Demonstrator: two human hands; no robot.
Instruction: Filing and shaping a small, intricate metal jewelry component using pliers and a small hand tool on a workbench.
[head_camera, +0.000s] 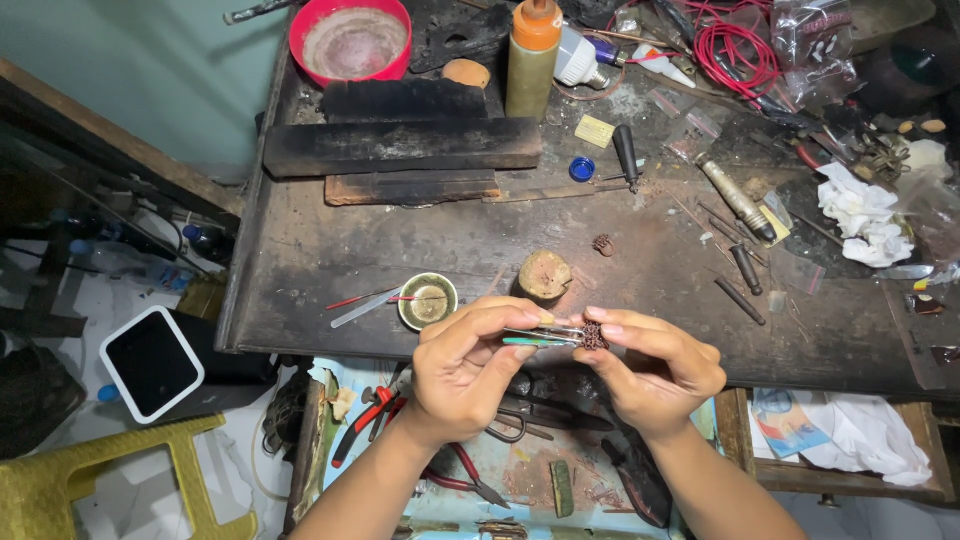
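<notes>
Two hands are raised together at the near edge of the counter (330, 260). Tweezers (540, 338) are pinched in the left hand (465, 365), their tips touching a small dark beaded piece (594, 336) gripped by the right hand (650, 370).

A red bowl (350, 42), an orange-capped olive bottle (531, 58), white crumpled tissue (862, 215), and teal-handled tweezers (535, 340) on a dark workbench (320, 260).

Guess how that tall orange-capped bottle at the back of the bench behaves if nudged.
The bottle is tall and narrow and stands upright, so it probably tips rather than slides. Round body: likely rolls once down. The rough, cluttered bench may stop it.
</notes>
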